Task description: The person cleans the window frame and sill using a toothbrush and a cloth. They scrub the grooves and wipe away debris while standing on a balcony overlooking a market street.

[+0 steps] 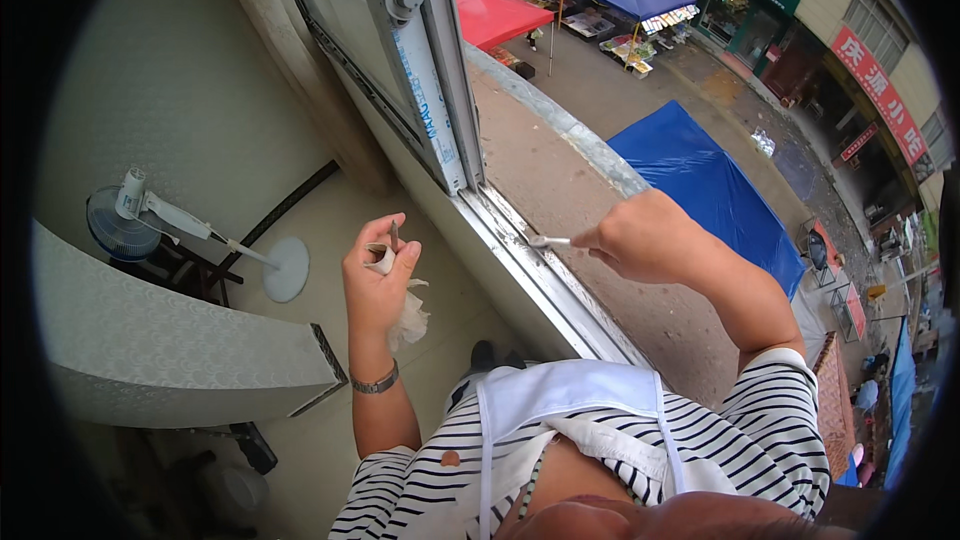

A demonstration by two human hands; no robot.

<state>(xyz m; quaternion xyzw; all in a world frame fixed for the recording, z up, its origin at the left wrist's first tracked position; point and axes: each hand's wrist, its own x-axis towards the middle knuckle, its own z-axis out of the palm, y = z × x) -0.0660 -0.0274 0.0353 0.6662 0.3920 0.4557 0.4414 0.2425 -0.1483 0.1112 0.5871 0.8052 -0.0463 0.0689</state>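
My left hand (376, 275) is raised inside the room, fingers closed on a crumpled white tissue (408, 315) and a thin dark stick-like object (394, 235) pinched between the fingers. My right hand (640, 237) reaches over the window sill and grips a small white tool (549, 241) whose tip rests at the metal window track (530, 270). A metal bracelet sits on my left wrist. I wear a striped shirt and a white apron.
An open sliding window frame (425, 80) stands just left of the track. A concrete ledge (560, 170) lies outside, with blue and red market canopies and a street far below. A standing fan (150, 215) is on the room's floor at left, behind a pale wall corner.
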